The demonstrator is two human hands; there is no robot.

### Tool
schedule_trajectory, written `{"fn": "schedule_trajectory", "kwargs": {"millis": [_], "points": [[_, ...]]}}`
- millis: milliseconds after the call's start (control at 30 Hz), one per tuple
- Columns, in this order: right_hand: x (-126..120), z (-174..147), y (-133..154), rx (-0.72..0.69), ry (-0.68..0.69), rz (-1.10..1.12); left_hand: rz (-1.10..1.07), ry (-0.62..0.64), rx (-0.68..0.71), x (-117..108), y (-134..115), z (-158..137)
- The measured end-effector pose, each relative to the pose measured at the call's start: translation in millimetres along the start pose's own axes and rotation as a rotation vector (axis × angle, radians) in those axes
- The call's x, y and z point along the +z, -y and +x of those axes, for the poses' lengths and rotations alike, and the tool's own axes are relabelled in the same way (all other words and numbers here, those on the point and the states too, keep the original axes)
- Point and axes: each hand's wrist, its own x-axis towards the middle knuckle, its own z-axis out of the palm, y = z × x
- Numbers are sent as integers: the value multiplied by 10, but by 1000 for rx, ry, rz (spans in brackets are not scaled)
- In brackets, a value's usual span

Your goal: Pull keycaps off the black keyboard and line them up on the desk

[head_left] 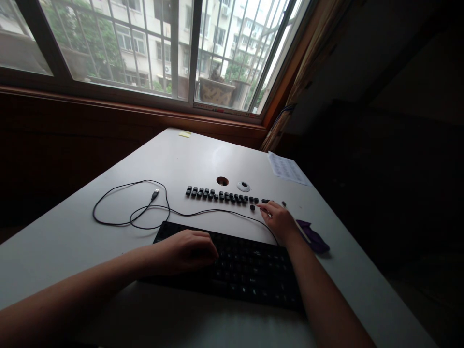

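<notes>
My left hand (184, 251) rests on the left half of a black keyboard (250, 275). Its fingers are curled down, and the tips are hidden. Beyond the keyboard's right end, my right hand (277, 220) reaches over the table, fingers stretched towards a single loose keycap (253, 208). A small gap seems to separate the fingertips from it. Behind that keycap, black keycaps (221, 195) stand in two rows. More keycaps (266, 201) lie just behind my right hand. A thin pale stick (303, 232) with a dark tip lies beside my right wrist, partly hidden.
A black USB cable (94, 208) loops across the white table (145, 159) on the left. Behind the rows are a round hole (222, 181) and a white ring (243, 186). A purple cloth (317, 241) lies right, printed paper (288, 168) and a yellow slip (184, 134) further back.
</notes>
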Motion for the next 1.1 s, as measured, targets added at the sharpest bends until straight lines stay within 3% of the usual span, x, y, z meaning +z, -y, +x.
{"fn": "schedule_trajectory", "kwargs": {"millis": [400, 867, 1100], "points": [[-29, 6, 40, 1, -6, 3, -2, 17, -31, -11, -14, 3], [2, -5, 38, 11, 97, 34, -5, 21, -39, -6, -16, 3], [21, 4, 43, 13, 59, 27, -4, 19, -29, -8, -8, 8]]}}
